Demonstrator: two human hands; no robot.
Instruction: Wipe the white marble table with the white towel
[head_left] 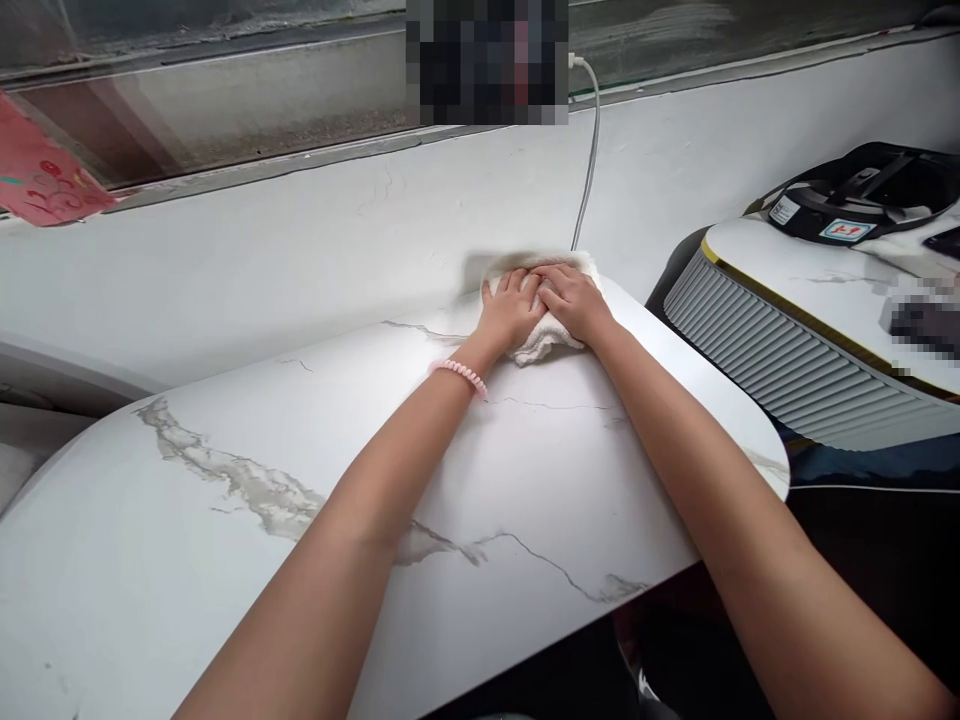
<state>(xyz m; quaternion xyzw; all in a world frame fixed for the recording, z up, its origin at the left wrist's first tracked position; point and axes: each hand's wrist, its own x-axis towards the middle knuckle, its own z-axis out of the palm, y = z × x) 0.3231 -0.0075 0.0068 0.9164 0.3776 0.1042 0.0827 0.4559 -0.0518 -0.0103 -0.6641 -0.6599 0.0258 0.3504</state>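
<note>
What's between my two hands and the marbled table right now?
A white cloth lies there: the head view shows your left hand and right hand resting on it, with the marbled table beneath.

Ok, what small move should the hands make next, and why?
Probably draw the white cloth toward the body across the marble-patterned tabletop: the left hand and right hand both lie on it, and it sits close to the wall, leaving little room beyond.

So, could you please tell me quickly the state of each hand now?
Left hand: open, palm down on the white cloth.
Right hand: open, palm down on the same cloth.
</note>
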